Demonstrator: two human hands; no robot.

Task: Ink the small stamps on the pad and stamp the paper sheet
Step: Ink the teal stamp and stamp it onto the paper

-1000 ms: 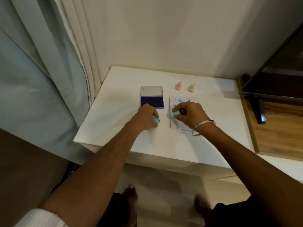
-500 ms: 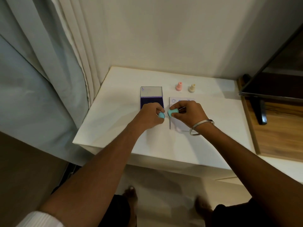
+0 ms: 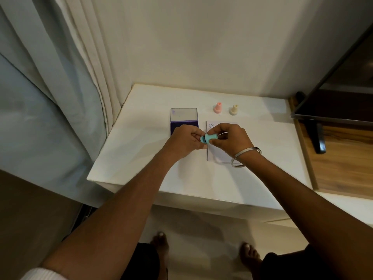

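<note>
Both hands meet above the middle of the white tabletop: the right hand pinches a small teal plastic stamp, and the left hand pinches a teal cap at its face. Likely risk: the wet face may smear fingers or the white paper sheet beneath. Count: three stamps, one held, a pink and a cream near the far edge; one open purple ink pad.
</note>
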